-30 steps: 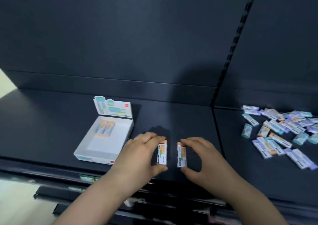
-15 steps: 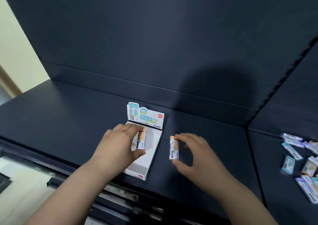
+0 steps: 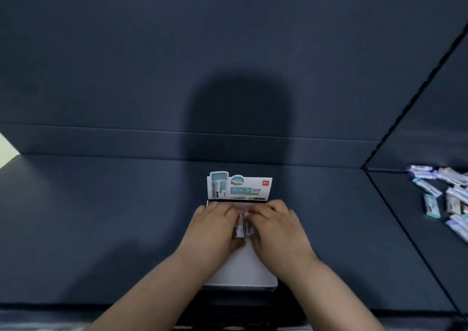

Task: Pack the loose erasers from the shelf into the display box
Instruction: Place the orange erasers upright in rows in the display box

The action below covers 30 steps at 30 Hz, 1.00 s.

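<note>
Low over the white box on the shelf, the left hand and right hand meet with fingers curled. Each pinches one eraser, the left eraser just beside the right eraser. Behind them stands the header card. Loose erasers lie well apart, far right.

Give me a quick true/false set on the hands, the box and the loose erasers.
1. The left hand and right hand are both over the display box. True.
2. The loose erasers lie left of the box. False: they lie on its right.
3. The header card stands upright at the box's far end. True.
4. Both hands are empty. False: two gripped erasers show between them.
</note>
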Each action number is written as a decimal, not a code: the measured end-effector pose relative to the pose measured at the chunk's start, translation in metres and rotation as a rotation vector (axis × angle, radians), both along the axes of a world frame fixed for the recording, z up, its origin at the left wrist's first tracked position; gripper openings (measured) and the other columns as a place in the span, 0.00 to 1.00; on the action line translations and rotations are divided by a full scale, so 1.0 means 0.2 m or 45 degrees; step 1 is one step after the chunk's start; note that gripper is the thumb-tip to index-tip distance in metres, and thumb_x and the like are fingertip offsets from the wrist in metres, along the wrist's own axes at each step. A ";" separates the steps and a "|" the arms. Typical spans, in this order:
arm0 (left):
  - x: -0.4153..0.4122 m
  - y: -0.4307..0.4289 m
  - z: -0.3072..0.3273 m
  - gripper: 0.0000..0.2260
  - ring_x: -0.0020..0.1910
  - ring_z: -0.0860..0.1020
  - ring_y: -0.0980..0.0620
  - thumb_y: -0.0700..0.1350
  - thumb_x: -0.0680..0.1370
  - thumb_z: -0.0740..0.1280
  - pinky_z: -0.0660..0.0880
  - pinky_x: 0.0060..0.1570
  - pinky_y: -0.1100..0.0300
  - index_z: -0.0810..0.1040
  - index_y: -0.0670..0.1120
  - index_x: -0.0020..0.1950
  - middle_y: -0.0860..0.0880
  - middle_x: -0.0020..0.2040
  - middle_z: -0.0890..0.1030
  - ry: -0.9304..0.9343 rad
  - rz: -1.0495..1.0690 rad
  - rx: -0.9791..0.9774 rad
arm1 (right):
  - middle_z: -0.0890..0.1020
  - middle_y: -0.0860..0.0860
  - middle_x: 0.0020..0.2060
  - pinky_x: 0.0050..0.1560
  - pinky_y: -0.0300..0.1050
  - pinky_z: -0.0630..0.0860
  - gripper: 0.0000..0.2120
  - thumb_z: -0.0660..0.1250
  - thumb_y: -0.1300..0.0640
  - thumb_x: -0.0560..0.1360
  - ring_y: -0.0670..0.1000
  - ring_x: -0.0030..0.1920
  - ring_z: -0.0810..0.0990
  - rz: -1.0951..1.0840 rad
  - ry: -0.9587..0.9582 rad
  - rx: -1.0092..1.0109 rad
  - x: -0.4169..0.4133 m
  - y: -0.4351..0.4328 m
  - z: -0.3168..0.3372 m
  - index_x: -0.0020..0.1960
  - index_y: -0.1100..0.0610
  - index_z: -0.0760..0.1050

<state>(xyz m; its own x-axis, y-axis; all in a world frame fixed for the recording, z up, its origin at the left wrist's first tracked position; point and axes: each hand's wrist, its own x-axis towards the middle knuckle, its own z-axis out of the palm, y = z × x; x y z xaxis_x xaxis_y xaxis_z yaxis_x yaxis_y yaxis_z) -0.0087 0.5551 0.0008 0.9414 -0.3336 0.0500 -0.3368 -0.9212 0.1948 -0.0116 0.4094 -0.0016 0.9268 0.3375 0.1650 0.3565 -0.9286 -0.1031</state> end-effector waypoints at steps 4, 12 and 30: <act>0.00 0.03 -0.01 0.17 0.64 0.66 0.50 0.54 0.77 0.59 0.60 0.56 0.58 0.72 0.49 0.62 0.52 0.63 0.70 -0.038 -0.066 -0.008 | 0.80 0.41 0.34 0.31 0.41 0.71 0.13 0.79 0.52 0.48 0.50 0.39 0.78 -0.115 -0.036 -0.080 0.01 0.02 -0.04 0.31 0.48 0.80; 0.01 0.02 -0.05 0.12 0.62 0.67 0.51 0.49 0.78 0.59 0.59 0.55 0.59 0.74 0.51 0.61 0.53 0.61 0.73 -0.063 0.001 -0.044 | 0.80 0.45 0.32 0.33 0.41 0.61 0.16 0.80 0.51 0.52 0.52 0.34 0.78 -0.138 0.082 -0.046 0.01 0.03 -0.03 0.38 0.44 0.82; -0.06 -0.17 0.14 0.18 0.44 0.80 0.47 0.52 0.63 0.76 0.77 0.44 0.54 0.82 0.48 0.49 0.50 0.43 0.82 -0.335 -0.419 0.064 | 0.76 0.49 0.60 0.62 0.53 0.71 0.20 0.71 0.49 0.70 0.54 0.61 0.73 -0.451 -0.036 0.450 -0.17 -0.28 0.13 0.61 0.51 0.76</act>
